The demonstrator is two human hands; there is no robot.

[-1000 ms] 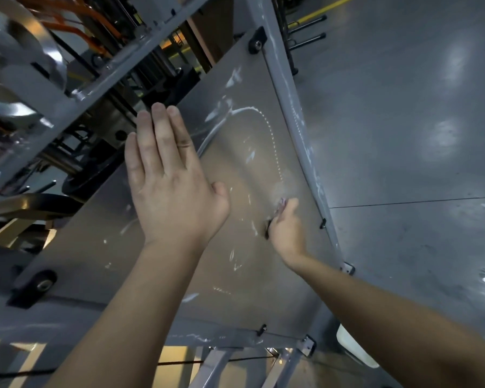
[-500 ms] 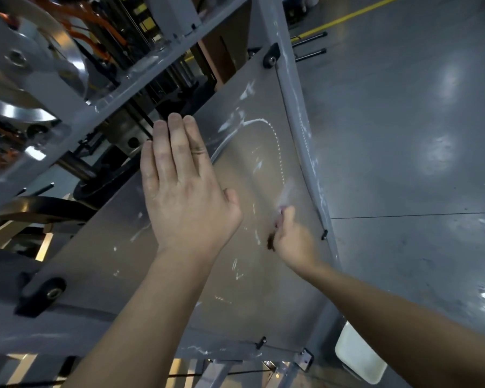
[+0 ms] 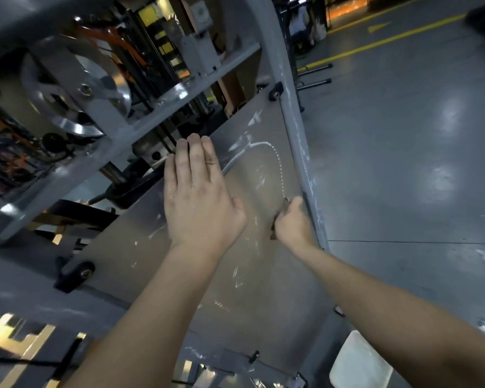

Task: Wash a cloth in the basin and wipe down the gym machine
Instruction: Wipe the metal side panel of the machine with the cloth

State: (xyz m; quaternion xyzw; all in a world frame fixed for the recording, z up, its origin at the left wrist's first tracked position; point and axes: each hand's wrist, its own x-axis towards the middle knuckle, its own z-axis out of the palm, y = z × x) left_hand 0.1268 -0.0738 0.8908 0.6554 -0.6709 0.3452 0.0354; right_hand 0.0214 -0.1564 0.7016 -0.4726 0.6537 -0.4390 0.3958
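Left hand [image 3: 199,197] flat on machine's translucent shield panel [image 3: 252,275], fingers straight, together. Right hand [image 3: 293,225] pinches dark cloth [image 3: 275,233] against panel beside grey frame post [image 3: 294,130]. No legible writing.

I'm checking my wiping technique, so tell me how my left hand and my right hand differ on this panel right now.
The left hand lies flat with straight fingers pressed on the panel; the right hand is curled, its grip closed on a small dark cloth. The left hand sits near the panel's middle; the right hand works at its right edge, beside the grey frame post. The left hand holds nothing. Both are bare and touch the same smeared panel.
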